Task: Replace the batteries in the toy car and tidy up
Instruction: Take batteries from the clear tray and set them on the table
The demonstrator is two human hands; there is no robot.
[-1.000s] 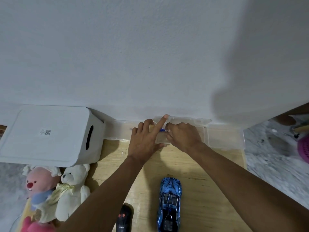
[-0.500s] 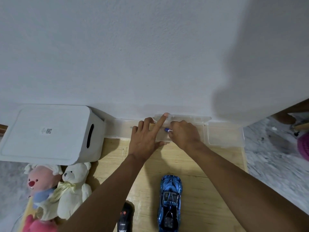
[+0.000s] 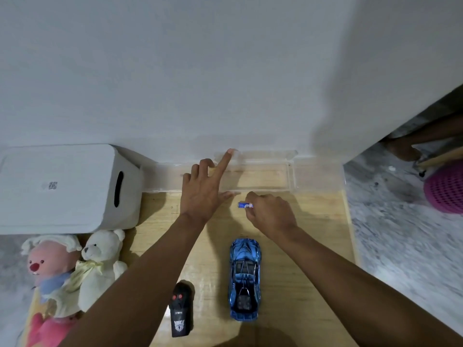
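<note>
Nearest the camera, a black remote control (image 3: 181, 309) and the blue toy car (image 3: 244, 279) lie side by side on a pale wooden tabletop (image 3: 313, 234), apart from each other, with the remote to the left. The car sits on its wheels, roof up and lengthwise to the person, and neither hand touches it. To the left, a pink plush toy (image 3: 50, 266) and a white teddy bear (image 3: 100, 264) lean together at the table's edge.

Further out, the right hand (image 3: 271, 214) pinches a small blue battery (image 3: 245, 205) between curled fingertips, just in front of a clear plastic box (image 3: 263, 176) set against the white wall (image 3: 225, 71). The left hand (image 3: 204, 189) reaches over the box's left end. Its index finger is straight with the tip on the raised lid's edge, the other fingers are bent above the rim, and the thumb lies along the front wall.

The step in hand appears to be fetching a fresh cell from the box. The next move likely calls for carrying it back to the car, turning the car over and opening its battery hatch, which cannot be seen from above. The left hand would have to let go of the lid to help, and the remote lies close enough to be knocked.

A white lidded storage bin (image 3: 62, 186) stands left of the clear box. A pink basket (image 3: 446, 191) sits on the mottled grey floor (image 3: 400, 246), far right.
</note>
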